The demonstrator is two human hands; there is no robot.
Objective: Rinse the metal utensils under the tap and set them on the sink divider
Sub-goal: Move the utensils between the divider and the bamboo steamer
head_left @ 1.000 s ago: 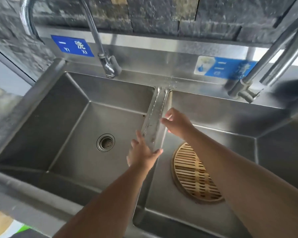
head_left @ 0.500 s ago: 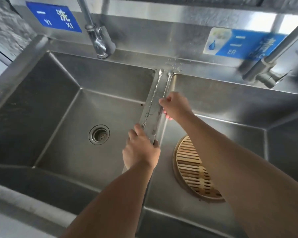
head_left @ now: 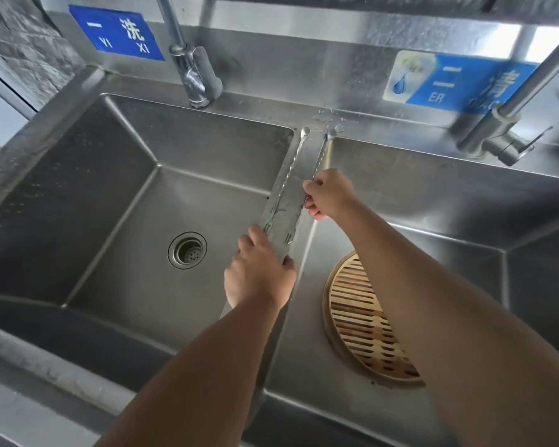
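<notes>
While the steel sink divider (head_left: 299, 162) already carried both long utensils, the left hand (head_left: 259, 275) had slid onto its near end, seemingly loose, and the right hand (head_left: 328, 195) still pinched the right utensil (head_left: 320, 158), straightening it

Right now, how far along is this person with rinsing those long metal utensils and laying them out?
Nearly done, it seems. Two long metal utensils lie along the sink divider: the left utensil and the right utensil, with water drops near their far ends. In hand: the left hand touches the left one's near end, and the right hand pinches the right one. Left: letting go. No water runs from either tap.
</notes>
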